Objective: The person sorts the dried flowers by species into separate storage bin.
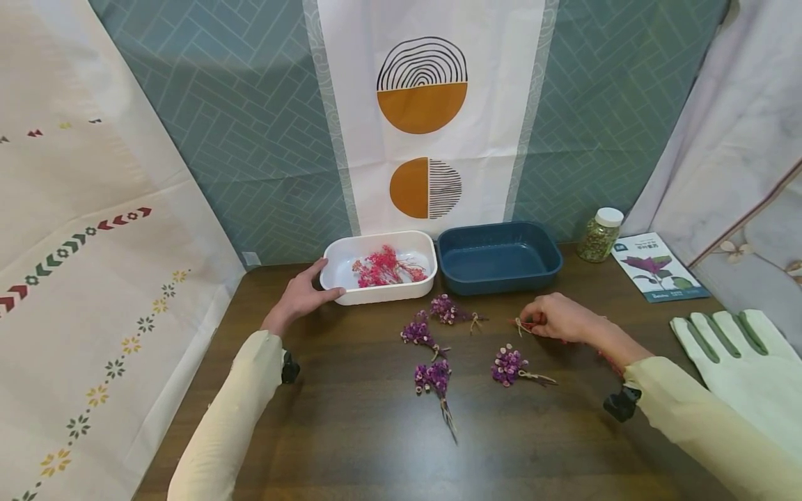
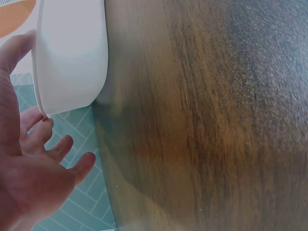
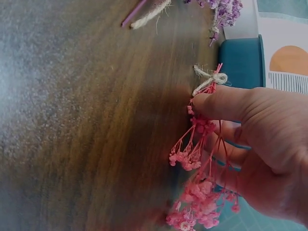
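Note:
My left hand (image 1: 302, 295) rests at the left end of a white tray (image 1: 385, 296), thumb and forefinger spread along its rim (image 2: 40, 91). The other fingers hang loose beside it. Pink dried flowers (image 1: 383, 267) lie inside. My right hand (image 1: 560, 318) pinches another bunch of pink dried flowers (image 3: 199, 187) by its stems, close to a twine bow (image 3: 214, 77), just over the table. In the head view that hand hides most of this bunch. Purple dried flower bunches (image 1: 507, 364) tied with twine lie between the hands, several in all.
A dark blue tray (image 1: 501, 286) stands right of the white one. Beyond it are a white-capped jar (image 1: 599, 236) and a seed packet (image 1: 660, 268). White-and-green gloves (image 1: 745, 369) lie at the right edge. A patterned cloth (image 1: 282, 139) hangs along the back.

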`<move>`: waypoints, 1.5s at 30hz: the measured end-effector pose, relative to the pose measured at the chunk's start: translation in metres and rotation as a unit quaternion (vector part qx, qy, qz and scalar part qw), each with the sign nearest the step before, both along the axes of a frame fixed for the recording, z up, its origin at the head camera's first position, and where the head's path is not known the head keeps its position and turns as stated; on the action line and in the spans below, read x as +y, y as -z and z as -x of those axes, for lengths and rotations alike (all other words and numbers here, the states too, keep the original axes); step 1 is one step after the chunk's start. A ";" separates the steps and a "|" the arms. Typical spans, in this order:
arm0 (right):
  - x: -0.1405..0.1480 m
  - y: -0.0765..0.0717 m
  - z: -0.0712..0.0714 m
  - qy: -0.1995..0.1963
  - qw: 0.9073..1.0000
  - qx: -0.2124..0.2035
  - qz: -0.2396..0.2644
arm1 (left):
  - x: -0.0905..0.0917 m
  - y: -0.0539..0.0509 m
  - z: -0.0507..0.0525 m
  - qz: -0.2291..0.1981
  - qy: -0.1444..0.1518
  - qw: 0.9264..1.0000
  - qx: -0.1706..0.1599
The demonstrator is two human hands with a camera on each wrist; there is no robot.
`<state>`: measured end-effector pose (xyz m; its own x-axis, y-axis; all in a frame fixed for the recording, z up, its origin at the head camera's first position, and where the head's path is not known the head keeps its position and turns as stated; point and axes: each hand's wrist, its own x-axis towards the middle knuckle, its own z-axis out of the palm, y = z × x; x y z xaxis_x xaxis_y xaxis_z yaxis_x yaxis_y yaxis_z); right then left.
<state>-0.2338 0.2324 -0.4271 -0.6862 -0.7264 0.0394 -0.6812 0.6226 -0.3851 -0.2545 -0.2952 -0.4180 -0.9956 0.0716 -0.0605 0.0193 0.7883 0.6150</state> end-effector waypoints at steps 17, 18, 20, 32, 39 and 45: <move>-0.005 -0.015 0.004 -0.022 1.000 0.009 0.010 | 0.000 0.000 -0.002 -0.009 -0.001 1.000 0.001; -0.006 -0.017 0.004 -0.024 1.000 0.011 0.012 | 0.000 0.000 -0.002 -0.010 -0.002 1.000 0.001; -0.009 -0.021 0.005 -0.028 0.999 0.014 0.014 | 0.000 0.000 -0.002 -0.010 -0.003 1.000 0.001; -0.041 -0.050 0.016 -0.044 0.999 0.013 0.018 | 0.000 -0.001 -0.002 -0.005 0.003 1.000 0.005; -0.072 -0.071 0.026 -0.056 0.998 0.020 0.010 | 0.001 -0.001 -0.003 -0.011 0.001 1.000 0.006; -0.101 -0.086 0.038 -0.060 0.998 0.013 -0.002 | 0.002 0.000 -0.002 -0.015 0.000 1.000 0.002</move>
<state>-0.2718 0.1318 -0.3409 -0.5927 -0.8037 0.0523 -0.7607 0.5373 -0.3643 -0.2524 -0.2928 -0.4177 -0.9959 0.0734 -0.0538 0.0221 0.7692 0.6386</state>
